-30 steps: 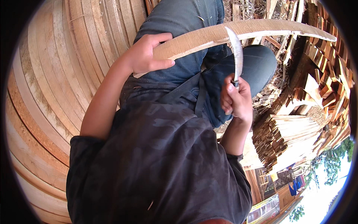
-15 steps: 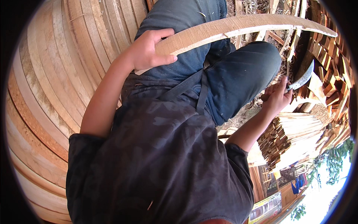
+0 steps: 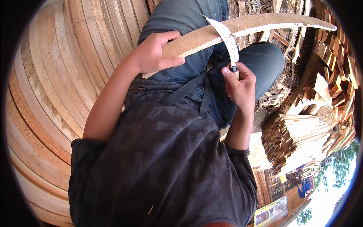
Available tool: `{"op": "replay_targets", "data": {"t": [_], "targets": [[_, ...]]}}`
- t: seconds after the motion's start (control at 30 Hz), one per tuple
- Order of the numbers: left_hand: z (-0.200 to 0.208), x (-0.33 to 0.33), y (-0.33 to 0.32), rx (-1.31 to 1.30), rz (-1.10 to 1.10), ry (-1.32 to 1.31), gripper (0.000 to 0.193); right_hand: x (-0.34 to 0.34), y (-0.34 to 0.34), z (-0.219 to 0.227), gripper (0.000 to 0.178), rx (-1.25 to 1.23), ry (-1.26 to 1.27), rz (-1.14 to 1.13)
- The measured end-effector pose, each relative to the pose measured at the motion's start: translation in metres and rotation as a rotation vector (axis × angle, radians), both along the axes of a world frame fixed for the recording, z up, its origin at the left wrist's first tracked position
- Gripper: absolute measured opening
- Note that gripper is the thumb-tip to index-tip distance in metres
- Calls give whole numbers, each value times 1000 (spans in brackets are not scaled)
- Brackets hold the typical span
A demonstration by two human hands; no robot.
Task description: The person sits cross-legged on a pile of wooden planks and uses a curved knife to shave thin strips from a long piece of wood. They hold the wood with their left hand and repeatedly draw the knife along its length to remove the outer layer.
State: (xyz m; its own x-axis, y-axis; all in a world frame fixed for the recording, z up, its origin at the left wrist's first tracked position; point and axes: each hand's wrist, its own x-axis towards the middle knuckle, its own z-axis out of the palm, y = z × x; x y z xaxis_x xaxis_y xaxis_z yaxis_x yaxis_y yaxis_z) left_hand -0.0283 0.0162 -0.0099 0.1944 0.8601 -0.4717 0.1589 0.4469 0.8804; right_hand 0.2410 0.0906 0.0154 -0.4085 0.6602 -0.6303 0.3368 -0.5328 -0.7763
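My left hand [image 3: 157, 53] is closed round the near end of a long wooden slat [image 3: 264, 23], thumb on one side and fingers on the other. The slat lies across above my thighs and reaches to the far right. In my right hand [image 3: 242, 85] is a sickle [image 3: 228, 42], gripped by its wooden handle. Its curved, pale blade crosses the middle of the slat, with the tip pointing up and to the left past the slat's far edge. Whether the blade bites into the wood I cannot tell.
Rows of long wooden boards [image 3: 49, 90] fill the left side. A bundle of thin slats [image 3: 298, 140] is stacked at the right, beyond my right forearm. Loose wood offcuts [image 3: 340, 68] are heaped at the far right, and wood shavings [image 3: 261, 7] litter the ground ahead.
My right hand has swung the sickle left, from beyond my right knee to over the slat. The slat and my left hand have shifted only slightly.
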Motion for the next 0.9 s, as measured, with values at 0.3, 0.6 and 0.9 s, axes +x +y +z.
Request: {"op": "replay_targets", "data": {"t": [0.3, 0.6, 0.9], "targets": [[-4, -6, -5, 10, 11, 4, 36, 97, 57, 9, 20, 587, -248, -799], [-1, -2, -4, 37, -1, 40, 37, 9, 6, 9, 16, -342, 232, 75], [0, 4, 2, 18, -17, 76, 35, 6, 5, -7, 17, 146, -96, -14]]}}
